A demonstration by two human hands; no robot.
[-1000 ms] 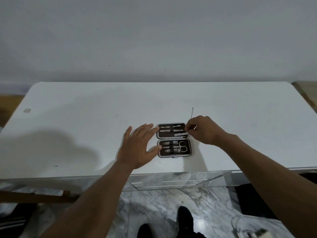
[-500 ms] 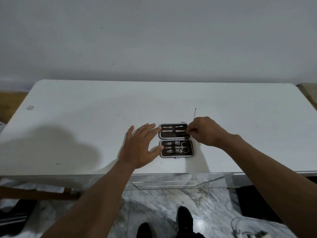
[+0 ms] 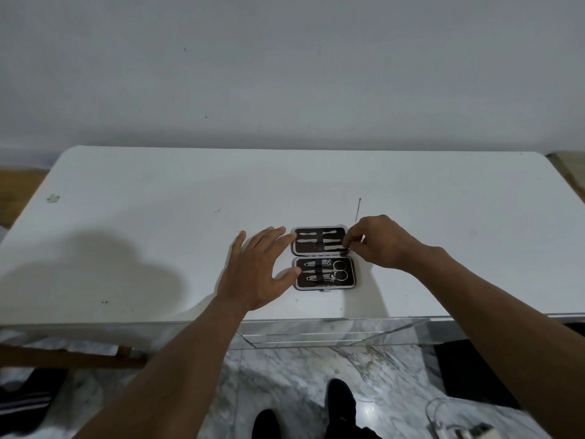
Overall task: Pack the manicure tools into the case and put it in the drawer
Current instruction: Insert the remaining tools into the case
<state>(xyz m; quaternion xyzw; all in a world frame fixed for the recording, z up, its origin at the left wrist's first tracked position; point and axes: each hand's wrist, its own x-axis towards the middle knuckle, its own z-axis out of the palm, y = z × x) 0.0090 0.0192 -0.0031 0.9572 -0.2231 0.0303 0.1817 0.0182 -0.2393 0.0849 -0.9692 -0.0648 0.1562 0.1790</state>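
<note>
A small black manicure case [image 3: 323, 258] lies open flat on the white table [image 3: 158, 232], near its front edge. The far half holds slim metal tools under a strap; the near half holds scissors [image 3: 335, 270] and clippers. My left hand [image 3: 262, 270] rests flat with fingers spread, touching the case's left edge. My right hand [image 3: 376, 240] is at the far half's right end, fingertips pinched on the end of a thin metal tool [image 3: 335, 247] lying in the case. A thin needle-like tool [image 3: 358, 209] lies loose on the table just beyond my right hand.
A glass-fronted drawer unit [image 3: 316, 334] sits under the table's front edge. Below are a marble floor, my dark shoes [image 3: 342, 403], a white cable at the lower right and a wooden bar [image 3: 72, 356] at the left. A grey wall stands behind the table.
My right hand's fingertips have shifted slightly along the far half's right end while holding the thin tool. My left hand stays beside the case.
</note>
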